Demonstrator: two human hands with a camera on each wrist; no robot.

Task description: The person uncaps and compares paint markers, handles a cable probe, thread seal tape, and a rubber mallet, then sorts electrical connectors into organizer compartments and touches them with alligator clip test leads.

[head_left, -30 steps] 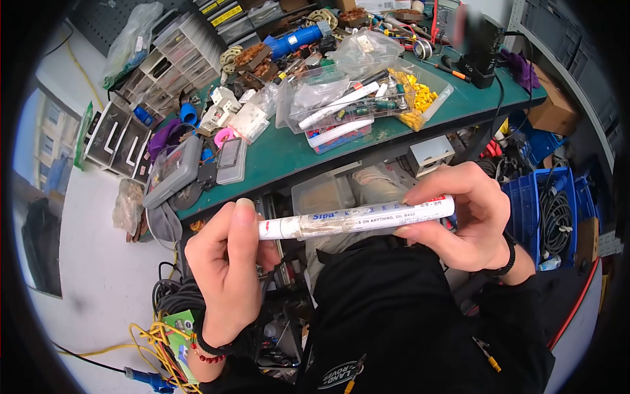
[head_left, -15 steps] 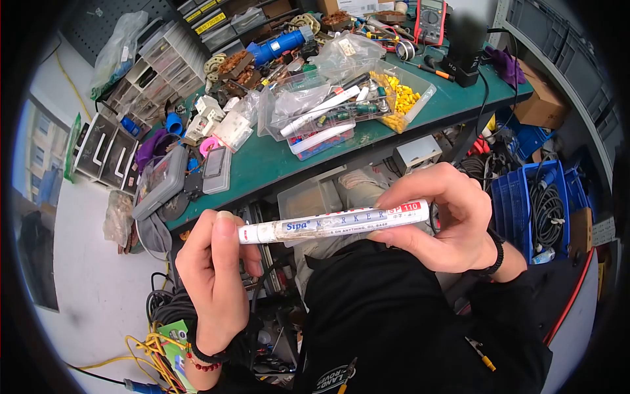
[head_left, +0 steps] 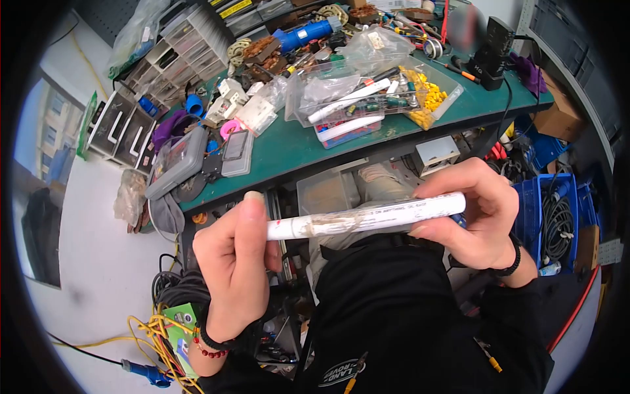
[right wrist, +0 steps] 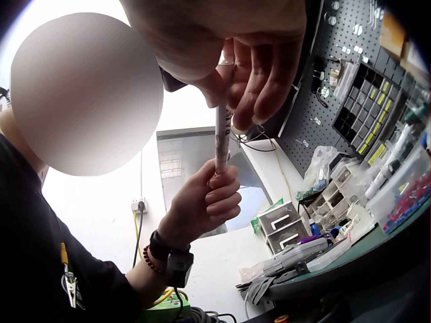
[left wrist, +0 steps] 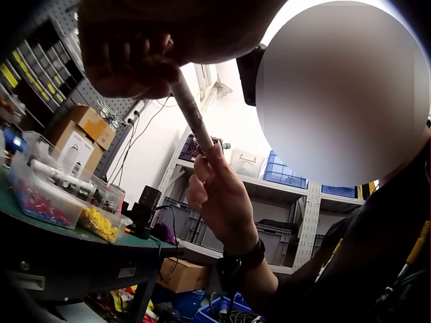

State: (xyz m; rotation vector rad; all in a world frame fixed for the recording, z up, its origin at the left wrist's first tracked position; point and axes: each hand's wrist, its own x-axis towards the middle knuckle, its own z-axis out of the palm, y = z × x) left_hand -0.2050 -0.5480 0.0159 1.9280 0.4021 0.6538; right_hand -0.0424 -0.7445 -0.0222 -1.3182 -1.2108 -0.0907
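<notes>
A white marker (head_left: 367,215) with small print and a smudged, scuffed barrel lies nearly level between both hands in the head view. My left hand (head_left: 239,262) pinches its capped end between thumb and fingers. At the other end my right hand (head_left: 469,213) holds the barrel with thumb below and index finger above. The left wrist view shows the marker (left wrist: 191,111) slanting between the hands; in the right wrist view the marker (right wrist: 222,134) stands nearly upright in the picture, its cap end in the left fist (right wrist: 202,202).
Beyond the hands stands a green workbench (head_left: 282,154) with a clear tray of yellow pieces (head_left: 430,95), a grey case (head_left: 177,164), drawer units (head_left: 118,134) and a black device (head_left: 492,56). Blue crates (head_left: 548,217) stand at right; yellow cable (head_left: 147,328) hangs at lower left.
The marker has turned about its long axis: the blue brand lettering and red label seen earlier are out of sight, and finer print faces up. Both hands keep their hold.
</notes>
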